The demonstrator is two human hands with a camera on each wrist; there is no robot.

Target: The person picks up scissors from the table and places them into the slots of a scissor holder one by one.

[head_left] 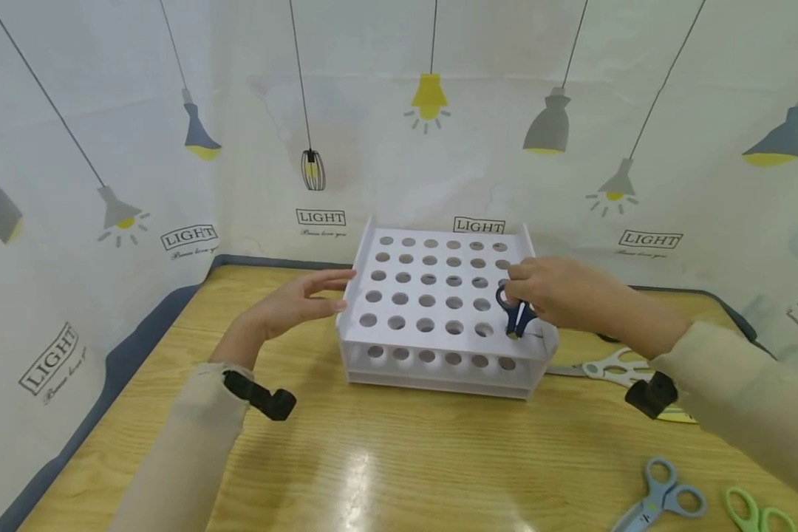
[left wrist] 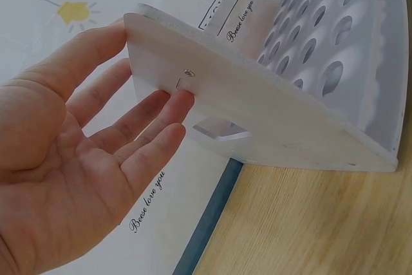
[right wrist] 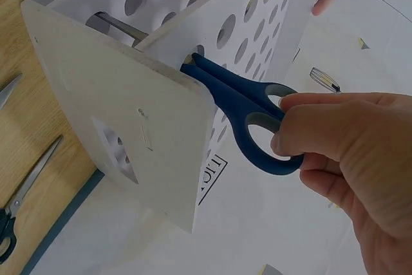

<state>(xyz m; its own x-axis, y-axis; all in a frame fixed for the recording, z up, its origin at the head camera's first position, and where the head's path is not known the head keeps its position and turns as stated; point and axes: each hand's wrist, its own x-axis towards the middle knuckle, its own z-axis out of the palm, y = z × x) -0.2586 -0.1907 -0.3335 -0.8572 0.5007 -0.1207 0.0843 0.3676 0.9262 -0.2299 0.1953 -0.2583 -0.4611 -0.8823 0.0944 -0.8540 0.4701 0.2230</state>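
Observation:
A white rack (head_left: 408, 338) with rows of round holes in its tiers stands on the table. My right hand (head_left: 561, 292) pinches the handles of dark blue scissors (head_left: 520, 319) above its front right corner. In the right wrist view, the scissors' blade (right wrist: 122, 27) passes down through a top-tier hole, its tip at a lower-tier hole. My left hand (head_left: 292, 303) is at the rack's left side, and in the left wrist view its extended fingers (left wrist: 96, 46) touch the side panel (left wrist: 257, 107). It grips nothing.
White-handled scissors (head_left: 615, 367) lie right of the rack, partly under my right arm. Blue-grey scissors (head_left: 661, 495) and green-handled scissors (head_left: 758, 511) lie at the table's front right. Dark-handled scissors (right wrist: 9, 217) show in the right wrist view. A lamp-patterned cloth (head_left: 372, 111) stands behind the table.

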